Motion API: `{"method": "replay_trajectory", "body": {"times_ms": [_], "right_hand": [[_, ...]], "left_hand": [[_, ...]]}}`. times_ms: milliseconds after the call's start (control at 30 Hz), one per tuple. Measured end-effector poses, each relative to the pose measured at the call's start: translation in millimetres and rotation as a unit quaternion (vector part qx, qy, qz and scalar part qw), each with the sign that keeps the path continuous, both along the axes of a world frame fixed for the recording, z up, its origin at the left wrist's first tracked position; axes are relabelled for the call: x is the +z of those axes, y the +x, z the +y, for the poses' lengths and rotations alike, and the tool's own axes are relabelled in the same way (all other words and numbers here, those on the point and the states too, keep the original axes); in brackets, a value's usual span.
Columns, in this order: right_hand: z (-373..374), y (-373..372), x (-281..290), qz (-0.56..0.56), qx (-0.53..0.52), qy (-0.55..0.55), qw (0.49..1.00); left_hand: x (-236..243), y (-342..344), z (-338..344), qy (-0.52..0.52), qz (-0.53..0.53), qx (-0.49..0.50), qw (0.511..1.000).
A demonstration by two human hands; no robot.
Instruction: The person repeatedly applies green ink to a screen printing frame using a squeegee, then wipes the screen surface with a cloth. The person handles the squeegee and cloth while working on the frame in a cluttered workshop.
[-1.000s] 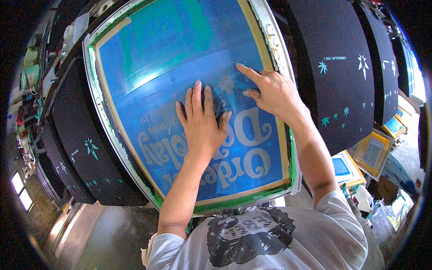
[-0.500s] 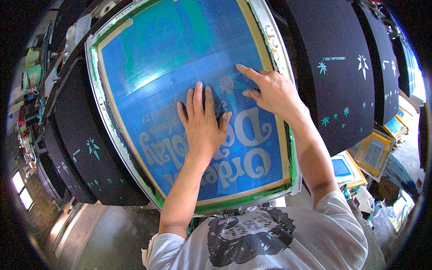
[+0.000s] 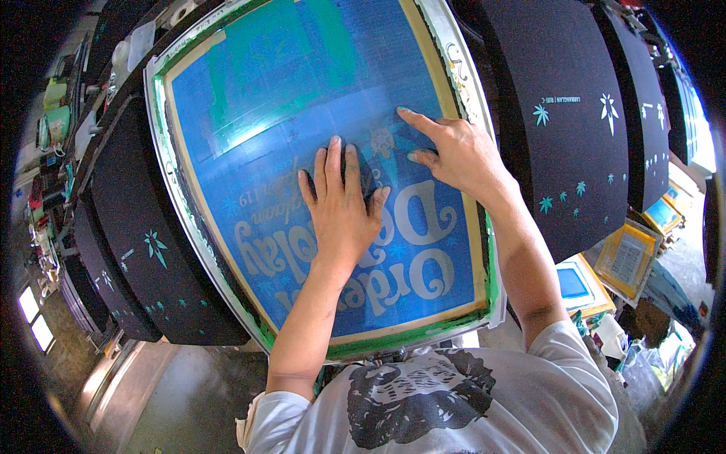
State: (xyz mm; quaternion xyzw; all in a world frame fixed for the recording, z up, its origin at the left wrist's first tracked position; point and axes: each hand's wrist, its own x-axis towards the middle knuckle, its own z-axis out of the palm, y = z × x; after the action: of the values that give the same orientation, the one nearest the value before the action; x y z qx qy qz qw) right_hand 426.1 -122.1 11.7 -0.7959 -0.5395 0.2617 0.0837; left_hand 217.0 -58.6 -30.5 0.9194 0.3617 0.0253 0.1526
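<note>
A large screen-printing frame [image 3: 157, 136] fills the middle, with blue mesh [image 3: 355, 318] bordered by tan tape. Reversed pale lettering and leaf shapes show in the mesh's near half; a teal patch [image 3: 265, 68] lies at its far end. My left hand [image 3: 340, 208] rests on the middle of the mesh, fingers stretched out, covering some of the letters. To its right, my right hand [image 3: 457, 151] points its index finger at the mesh, thumb apart and the other fingers curled under. No object shows in either hand.
Black fabric panels with pale leaf prints stand on both sides, one close at right [image 3: 563, 136] and one at left [image 3: 155, 242]. Smaller framed screens [image 3: 624, 253] and crumpled cloth or plastic [image 3: 650, 363] lie low at the right. Cluttered shelves [image 3: 57, 125] line the far left.
Both hands keep almost the same place on the mesh. The view has shifted very slightly.
</note>
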Motion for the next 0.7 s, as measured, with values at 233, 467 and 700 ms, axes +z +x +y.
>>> {"method": "replay_trajectory", "body": {"times_ms": [233,467,700], "right_hand": [[0.5,-0.4,-0.7,-0.007,-0.001,-0.003,1.000],[-0.1,-0.2,-0.4,-0.010,0.001,-0.002,1.000],[0.5,-1.7,-0.2,-0.020,-0.002,-0.007,1.000]], "left_hand": [[-1.0,-0.3,-0.2,-0.007,0.001,0.004,1.000],[1.5,0.5,-0.1,-0.011,-0.007,0.002,1.000],[-4.4,-2.3,0.0,0.002,-0.014,0.000,1.000]]}}
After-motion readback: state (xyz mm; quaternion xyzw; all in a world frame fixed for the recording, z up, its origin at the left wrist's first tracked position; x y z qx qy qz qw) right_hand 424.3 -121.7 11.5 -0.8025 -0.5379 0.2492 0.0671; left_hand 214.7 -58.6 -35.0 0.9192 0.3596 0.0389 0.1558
